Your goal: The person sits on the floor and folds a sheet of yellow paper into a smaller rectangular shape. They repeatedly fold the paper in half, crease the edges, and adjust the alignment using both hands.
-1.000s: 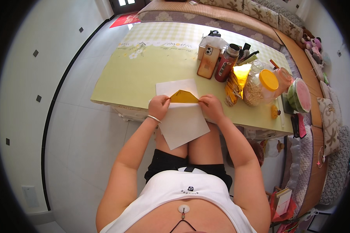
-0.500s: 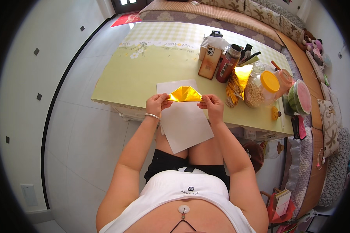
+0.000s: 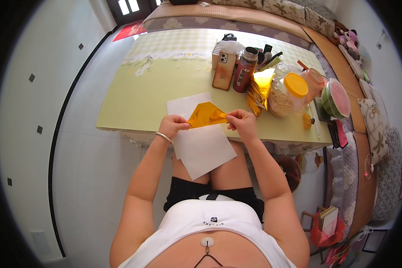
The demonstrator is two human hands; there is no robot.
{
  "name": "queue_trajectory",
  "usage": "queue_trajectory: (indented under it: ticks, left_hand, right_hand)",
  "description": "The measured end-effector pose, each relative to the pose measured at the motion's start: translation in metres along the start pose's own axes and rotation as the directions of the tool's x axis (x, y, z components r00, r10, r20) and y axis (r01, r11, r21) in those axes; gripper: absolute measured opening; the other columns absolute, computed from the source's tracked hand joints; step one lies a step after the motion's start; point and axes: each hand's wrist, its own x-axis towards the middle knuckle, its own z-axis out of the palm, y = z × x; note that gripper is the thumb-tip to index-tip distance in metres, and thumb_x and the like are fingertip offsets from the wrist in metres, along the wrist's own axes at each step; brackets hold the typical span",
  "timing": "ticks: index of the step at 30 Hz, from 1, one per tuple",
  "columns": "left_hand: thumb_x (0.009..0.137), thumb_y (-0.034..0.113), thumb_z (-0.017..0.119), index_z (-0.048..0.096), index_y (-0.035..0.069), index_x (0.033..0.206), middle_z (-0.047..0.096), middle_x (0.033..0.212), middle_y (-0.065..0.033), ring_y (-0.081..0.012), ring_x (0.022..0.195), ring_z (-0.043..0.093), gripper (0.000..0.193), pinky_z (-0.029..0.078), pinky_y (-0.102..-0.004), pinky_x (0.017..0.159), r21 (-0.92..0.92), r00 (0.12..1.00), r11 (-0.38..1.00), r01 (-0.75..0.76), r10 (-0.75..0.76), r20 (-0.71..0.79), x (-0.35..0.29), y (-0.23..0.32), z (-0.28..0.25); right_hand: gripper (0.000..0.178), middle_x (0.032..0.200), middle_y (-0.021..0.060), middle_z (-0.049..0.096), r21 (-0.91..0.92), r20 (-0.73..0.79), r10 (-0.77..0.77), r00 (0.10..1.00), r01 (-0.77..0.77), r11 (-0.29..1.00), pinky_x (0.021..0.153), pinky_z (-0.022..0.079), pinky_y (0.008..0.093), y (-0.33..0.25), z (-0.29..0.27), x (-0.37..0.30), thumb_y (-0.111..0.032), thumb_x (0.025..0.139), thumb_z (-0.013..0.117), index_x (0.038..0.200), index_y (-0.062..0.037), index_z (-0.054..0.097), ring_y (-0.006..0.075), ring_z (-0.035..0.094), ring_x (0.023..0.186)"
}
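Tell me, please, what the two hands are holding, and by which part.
A shiny gold sheet: the left hand pinches its left end, the right hand its right end.

Shiny gold foil sheet (image 3: pixel 207 116), apparently folded, peaked along its top, lower edge slanting slightly, held at both ends, above white paper sheets (image 3: pixel 205 152).

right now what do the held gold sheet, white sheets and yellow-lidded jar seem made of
Gold sheet: likely foil or foil-coated paper, glossy, judging by its metallic sheen.
White sheets: probably paper, matte; thin, with no glare.
Jar: plastic or glass, clear and smooth; its contents show through.
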Motion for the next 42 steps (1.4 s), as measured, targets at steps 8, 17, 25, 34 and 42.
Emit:
queue_trajectory:
  ticks: [8, 17, 25, 34, 42]
  left_hand:
    - [0.089, 0.006, 0.070, 0.062, 0.004, 0.092, 0.067, 0.081, -0.0076, -0.0044, 0.052, 0.046, 0.009, 0.033, -0.0198, 0.041, -0.380, 0.974, 0.903, 0.201, -0.145, 0.172, 0.027, 0.054, 0.073]
    - [0.093, 0.008, 0.067, 0.060, 0.002, 0.100, 0.070, 0.088, -0.0094, -0.0087, 0.059, 0.062, 0.012, 0.051, -0.0203, 0.049, -0.604, 0.877, 0.636, 0.480, -0.331, 0.348, 0.084, 0.089, 0.220]
    - [0.090, 0.020, 0.074, 0.068, 0.006, 0.088, 0.070, 0.076, -0.0042, -0.0096, 0.058, 0.064, 0.016, 0.048, -0.0234, 0.046, -0.418, 0.915, 0.816, 0.398, -0.384, 0.123, 0.113, 0.104, 0.249]
    - [0.090, 0.020, 0.071, 0.064, 0.002, 0.084, 0.066, 0.068, -0.0070, -0.0126, 0.049, 0.060, 0.020, 0.045, -0.0241, 0.043, 0.041, 0.989, 0.990, -0.133, 0.130, 0.064, 0.058, 0.069, 0.135]
    - [0.077, 0.004, 0.070, 0.067, 0.003, 0.094, 0.069, 0.094, -0.0138, -0.0288, 0.088, 0.067, 0.017, 0.053, -0.0379, 0.075, 0.721, 0.778, 0.542, -0.431, 0.628, -0.007, -0.049, -0.005, -0.023]
  right_hand:
    - [0.049, 0.107, 0.0094, 0.070, 0.458, -0.250, -0.132, 0.959, 0.237, 0.857, 0.059, 0.053, 0.0209, -0.046, -0.036, -0.016, -0.034, 0.100, 0.061, 0.133, -0.0007, 0.049, 0.0143, 0.070, 0.072]
    - [0.016, 0.086, 0.0059, 0.070, 0.250, -0.471, -0.005, 0.882, 0.139, 0.958, 0.055, 0.045, 0.0220, 0.042, -0.073, -0.027, -0.011, 0.101, 0.053, 0.108, -0.0025, 0.065, 0.0097, 0.061, 0.060]
    - [0.014, 0.083, 0.0047, 0.069, 0.196, -0.451, -0.024, 0.892, 0.126, 0.972, 0.057, 0.045, 0.0225, 0.045, -0.070, -0.035, -0.008, 0.100, 0.053, 0.106, -0.0016, 0.065, 0.0088, 0.059, 0.062]
    - [0.034, 0.116, 0.0098, 0.069, -0.731, 0.173, -0.527, 0.832, 0.467, 0.497, 0.087, 0.054, 0.0397, 0.038, -0.047, -0.060, -0.001, 0.085, 0.061, 0.118, -0.0108, 0.068, 0.0331, 0.065, 0.104]
    - [0.044, 0.144, 0.0042, 0.055, -0.721, 0.631, -0.392, 0.670, 0.693, 0.024, 0.108, 0.042, 0.0406, 0.040, -0.040, -0.061, -0.003, 0.087, 0.061, 0.126, -0.0212, 0.066, 0.0282, 0.051, 0.133]
